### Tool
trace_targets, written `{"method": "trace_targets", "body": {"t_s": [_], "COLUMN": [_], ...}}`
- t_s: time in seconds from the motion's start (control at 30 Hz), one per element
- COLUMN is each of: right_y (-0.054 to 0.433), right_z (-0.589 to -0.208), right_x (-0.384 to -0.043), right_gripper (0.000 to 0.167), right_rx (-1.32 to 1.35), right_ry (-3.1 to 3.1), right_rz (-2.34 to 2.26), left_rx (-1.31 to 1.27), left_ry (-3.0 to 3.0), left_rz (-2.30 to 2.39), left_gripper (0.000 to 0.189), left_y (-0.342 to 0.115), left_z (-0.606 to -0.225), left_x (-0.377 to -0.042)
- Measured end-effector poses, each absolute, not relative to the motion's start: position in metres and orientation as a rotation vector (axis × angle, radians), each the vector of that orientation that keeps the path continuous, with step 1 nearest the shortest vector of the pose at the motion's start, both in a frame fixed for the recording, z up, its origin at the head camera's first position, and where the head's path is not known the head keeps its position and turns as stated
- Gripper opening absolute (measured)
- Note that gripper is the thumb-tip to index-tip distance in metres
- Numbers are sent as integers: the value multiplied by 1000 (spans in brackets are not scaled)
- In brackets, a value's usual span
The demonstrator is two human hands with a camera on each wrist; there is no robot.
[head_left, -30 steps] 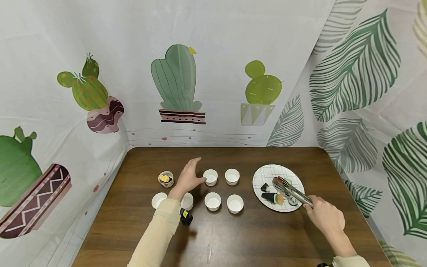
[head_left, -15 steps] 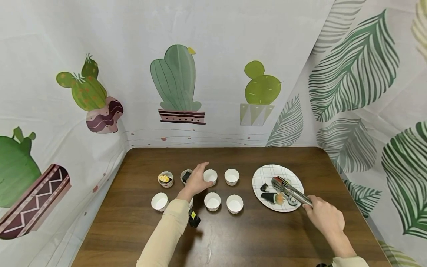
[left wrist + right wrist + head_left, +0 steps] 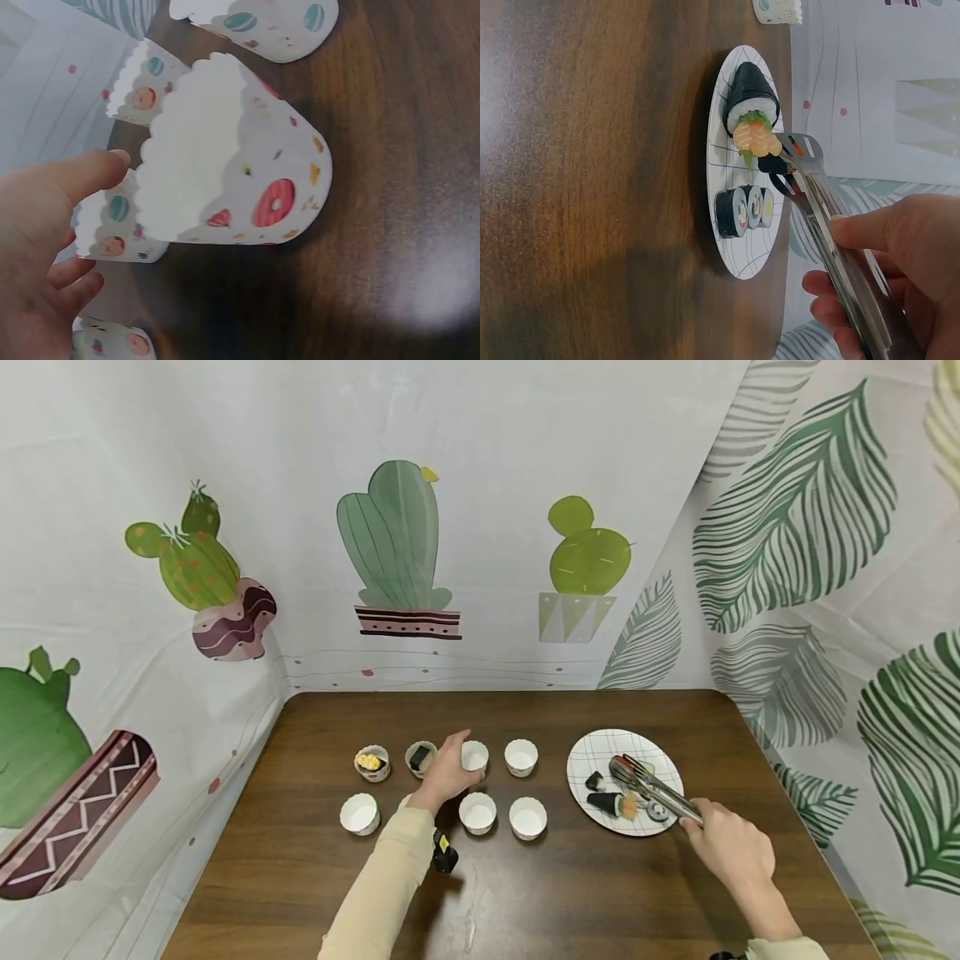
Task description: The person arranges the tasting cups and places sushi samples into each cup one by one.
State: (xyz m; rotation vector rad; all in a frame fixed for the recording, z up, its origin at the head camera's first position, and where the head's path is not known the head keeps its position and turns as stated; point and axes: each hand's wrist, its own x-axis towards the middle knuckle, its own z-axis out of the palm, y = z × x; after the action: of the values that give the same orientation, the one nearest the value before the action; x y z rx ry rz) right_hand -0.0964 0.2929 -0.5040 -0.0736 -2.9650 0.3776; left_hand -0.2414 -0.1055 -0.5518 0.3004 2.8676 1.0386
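My left hand [image 3: 447, 770] curves round a white paper baking cup [image 3: 474, 757] in the back row, thumb on the near side and fingers on the far side. In the left wrist view this cup [image 3: 116, 217] sits between the thumb and the curled fingers. My right hand [image 3: 731, 845] grips metal tongs [image 3: 660, 795], their tips over a round checked plate [image 3: 633, 741]. On the plate lie a cone hand roll [image 3: 751, 94], sushi roll slices [image 3: 731, 214] and a small dark-and-white piece [image 3: 595, 781]. Whether the tongs pinch anything is unclear.
Two back-row cups are filled: one with a yellow-topped piece [image 3: 370, 762], one with a dark-wrapped piece [image 3: 422, 757]. Other paper cups stand at the back right [image 3: 521, 757] and in front [image 3: 360, 814], [image 3: 477, 813], [image 3: 528, 818]. A printed cloth hangs behind the wooden table [image 3: 510, 893].
My left hand has moved right from near the dark-wrapped piece's cup and closed round the cup beside it. The right hand and tongs have barely moved.
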Motion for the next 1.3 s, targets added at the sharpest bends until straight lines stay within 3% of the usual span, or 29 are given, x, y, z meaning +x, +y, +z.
{"method": "trace_targets", "body": {"t_s": [1.3], "right_y": [259], "right_z": [-487], "right_x": [-105], "right_gripper": [29], "right_rx": [-24], "right_ry": [-2870], "right_rz": [415], "left_rx": [180], "left_ry": [2935], "left_rz": [1033], "left_gripper": [67], "left_y": [-104], "left_z": [-566], "left_x": [-242]}}
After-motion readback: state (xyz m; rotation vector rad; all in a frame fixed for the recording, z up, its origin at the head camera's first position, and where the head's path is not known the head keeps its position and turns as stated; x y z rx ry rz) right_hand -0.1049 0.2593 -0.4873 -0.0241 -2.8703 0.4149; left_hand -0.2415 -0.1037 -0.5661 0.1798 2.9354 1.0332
